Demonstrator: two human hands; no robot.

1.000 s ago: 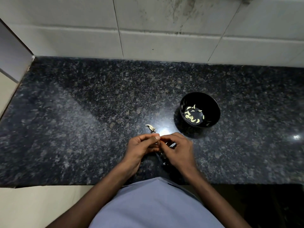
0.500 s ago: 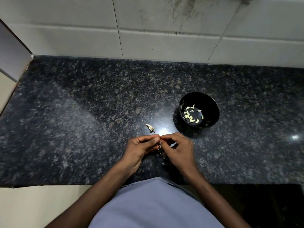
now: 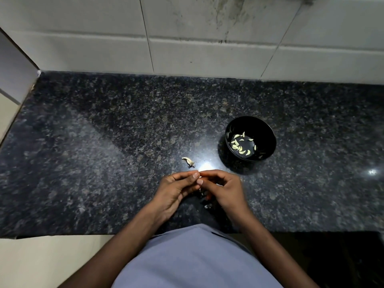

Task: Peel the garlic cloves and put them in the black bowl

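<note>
My left hand (image 3: 176, 188) and my right hand (image 3: 224, 190) meet fingertip to fingertip over the near part of the dark granite counter (image 3: 104, 142). Both have curled fingers and pinch a small garlic clove between them; the clove itself is almost wholly hidden by the fingers. The black bowl (image 3: 268, 132) stands to the right and beyond my hands, with several peeled cloves (image 3: 241, 144) on its bottom. A loose pale garlic piece (image 3: 188, 161) lies on the counter just beyond my left hand.
Scraps of garlic skin (image 3: 207, 205) lie on the counter under my hands. A white tiled wall (image 3: 207, 55) bounds the counter at the back. The counter's front edge runs just below my wrists, and its left end stops at a pale wall.
My hands have stayed together in the same spot, with only small shifts of the fingers on the clove. The bowl and the loose piece have not moved.
</note>
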